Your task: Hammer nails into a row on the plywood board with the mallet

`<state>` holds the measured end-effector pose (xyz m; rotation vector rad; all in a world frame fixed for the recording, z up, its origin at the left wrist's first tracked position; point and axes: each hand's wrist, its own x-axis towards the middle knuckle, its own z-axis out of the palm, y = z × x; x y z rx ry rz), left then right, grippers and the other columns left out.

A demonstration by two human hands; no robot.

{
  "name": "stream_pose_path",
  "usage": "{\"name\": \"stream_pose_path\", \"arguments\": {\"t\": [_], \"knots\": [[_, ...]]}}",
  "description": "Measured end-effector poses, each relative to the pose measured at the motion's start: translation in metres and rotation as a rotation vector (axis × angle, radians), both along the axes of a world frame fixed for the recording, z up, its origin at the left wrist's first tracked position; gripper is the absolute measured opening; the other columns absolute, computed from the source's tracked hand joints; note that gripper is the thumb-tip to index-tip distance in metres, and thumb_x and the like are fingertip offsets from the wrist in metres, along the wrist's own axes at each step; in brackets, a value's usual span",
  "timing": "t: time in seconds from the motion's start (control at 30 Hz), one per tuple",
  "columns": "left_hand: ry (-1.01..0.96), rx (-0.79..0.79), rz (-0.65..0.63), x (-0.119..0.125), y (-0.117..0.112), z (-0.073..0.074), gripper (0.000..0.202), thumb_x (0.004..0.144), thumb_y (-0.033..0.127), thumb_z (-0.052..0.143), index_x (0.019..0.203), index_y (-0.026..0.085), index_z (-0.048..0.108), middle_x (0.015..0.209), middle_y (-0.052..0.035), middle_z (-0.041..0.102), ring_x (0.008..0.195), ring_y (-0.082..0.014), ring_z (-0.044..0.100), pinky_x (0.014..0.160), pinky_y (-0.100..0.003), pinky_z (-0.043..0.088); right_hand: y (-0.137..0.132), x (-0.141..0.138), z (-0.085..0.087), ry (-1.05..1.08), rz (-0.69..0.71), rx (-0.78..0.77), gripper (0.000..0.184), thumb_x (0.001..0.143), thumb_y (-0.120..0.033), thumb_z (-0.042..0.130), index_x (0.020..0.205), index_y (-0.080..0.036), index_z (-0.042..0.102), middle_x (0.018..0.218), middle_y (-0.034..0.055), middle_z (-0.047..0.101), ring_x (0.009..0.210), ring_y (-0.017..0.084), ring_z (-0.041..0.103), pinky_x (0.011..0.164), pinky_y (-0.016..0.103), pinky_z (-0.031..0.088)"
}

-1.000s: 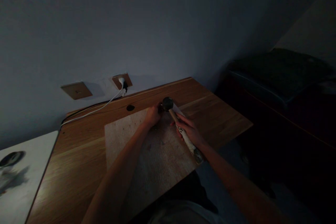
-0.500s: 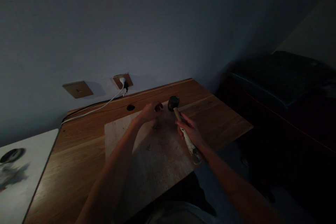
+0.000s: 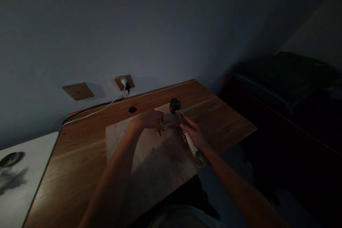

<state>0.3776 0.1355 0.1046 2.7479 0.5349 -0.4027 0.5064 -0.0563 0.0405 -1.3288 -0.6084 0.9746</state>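
Observation:
My right hand [image 3: 194,134] is wrapped round the pale, paint-worn handle of a mallet [image 3: 191,144]. Its dark, rounded head points away from me, low over the far part of a thin wooden board [image 3: 149,164]. My left hand [image 3: 151,119] is bent over the board with its fingers curled together in a pinch. Whatever they hold, if anything, is hidden in the dim light. Just below these fingertips lie several small metal pieces that look like nails [image 3: 159,131].
The board rests on a wooden desk [image 3: 80,164] with a cable hole [image 3: 132,109] near the wall. A socket [image 3: 124,82] holds plugs, and cables [image 3: 93,113] run left from it. On a white surface [image 3: 29,185] at left lies a dark roll [image 3: 12,159].
My left hand has moved down and closer to me, its fingers curling inward, and more of the small metal pieces shows. My right hand and the mallet have hardly moved.

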Motion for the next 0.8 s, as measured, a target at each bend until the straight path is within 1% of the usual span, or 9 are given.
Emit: {"name": "stream_pose_path", "arguments": {"t": [0.1, 0.2, 0.33, 0.43, 0.53, 0.6, 0.67, 0.8], "knots": [[0.039, 0.024, 0.003, -0.001, -0.002, 0.001, 0.030, 0.070, 0.023, 0.075, 0.100, 0.023, 0.071, 0.093, -0.0037, 0.077, 0.083, -0.0214, 0.070, 0.063, -0.025, 0.046, -0.001, 0.000, 0.001, -0.005, 0.021, 0.005, 0.080, 0.077, -0.044, 0.071, 0.150, -0.018, 0.050, 0.051, -0.0087, 0.055, 0.037, 0.011, 0.047, 0.036, 0.020, 0.039], [0.060, 0.046, 0.007, 0.001, -0.004, -0.004, 0.028, 0.071, 0.022, 0.073, 0.098, 0.023, 0.072, 0.095, -0.0063, 0.077, 0.086, -0.0245, 0.071, 0.064, -0.027, 0.047, -0.001, 0.000, 0.000, -0.004, 0.042, 0.027, 0.077, 0.080, -0.044, 0.069, 0.150, -0.018, 0.049, 0.049, -0.0090, 0.055, 0.035, 0.010, 0.044, 0.035, 0.020, 0.037], [0.019, 0.043, -0.011, 0.005, 0.000, -0.013, 0.027, 0.074, 0.025, 0.071, 0.101, 0.021, 0.072, 0.096, -0.0088, 0.077, 0.086, -0.0270, 0.072, 0.064, -0.029, 0.047, 0.000, 0.001, -0.004, 0.025, 0.024, 0.078, 0.070, 0.079, -0.041, 0.071, 0.144, -0.020, 0.054, 0.062, -0.0063, 0.062, 0.037, 0.009, 0.046, 0.034, 0.020, 0.037], [-0.075, -0.001, 0.009, 0.005, 0.010, -0.018, 0.024, 0.078, 0.018, 0.065, 0.101, 0.020, 0.073, 0.096, -0.0070, 0.078, 0.086, -0.0233, 0.072, 0.068, -0.027, 0.048, 0.001, 0.001, -0.006, 0.042, 0.038, 0.112, 0.065, 0.079, -0.039, 0.071, 0.140, -0.023, 0.056, 0.076, -0.0035, 0.066, 0.039, 0.008, 0.047, 0.033, 0.020, 0.038], [-0.188, -0.060, 0.008, 0.004, 0.019, -0.024, 0.023, 0.080, 0.013, 0.059, 0.096, 0.019, 0.074, 0.095, -0.0040, 0.077, 0.086, -0.0187, 0.071, 0.074, -0.025, 0.049, 0.001, 0.002, -0.007, 0.045, 0.046, 0.129, 0.061, 0.080, -0.038, 0.071, 0.139, -0.026, 0.057, 0.089, -0.0013, 0.068, 0.042, 0.007, 0.049, 0.033, 0.020, 0.039], [-0.209, -0.087, -0.011, 0.004, 0.023, -0.029, 0.021, 0.080, 0.013, 0.059, 0.092, 0.019, 0.074, 0.093, -0.0034, 0.077, 0.085, -0.0178, 0.070, 0.074, -0.024, 0.049, 0.001, 0.003, -0.006, 0.042, 0.054, 0.140, 0.058, 0.081, -0.037, 0.070, 0.137, -0.027, 0.059, 0.091, -0.0010, 0.067, 0.043, 0.007, 0.050, 0.033, 0.020, 0.039], [-0.201, -0.094, -0.016, 0.004, 0.025, -0.034, 0.019, 0.079, 0.015, 0.061, 0.092, 0.019, 0.073, 0.093, -0.0034, 0.076, 0.083, -0.0178, 0.069, 0.071, -0.024, 0.049, 0.001, 0.004, -0.006, 0.037, 0.061, 0.148, 0.055, 0.082, -0.037, 0.070, 0.136, -0.027, 0.061, 0.091, -0.0010, 0.067, 0.043, 0.007, 0.049, 0.033, 0.021, 0.039], [-0.193, -0.077, 0.030, 0.002, 0.030, -0.036, 0.021, 0.077, 0.018, 0.063, 0.097, 0.018, 0.071, 0.092, -0.0035, 0.074, 0.082, -0.0181, 0.068, 0.069, -0.024, 0.048, 0.001, 0.005, -0.008, 0.032, 0.060, 0.160, 0.051, 0.083, -0.036, 0.070, 0.133, -0.026, 0.063, 0.091, -0.0003, 0.067, 0.042, 0.007, 0.049, 0.033, 0.021, 0.039]]}}
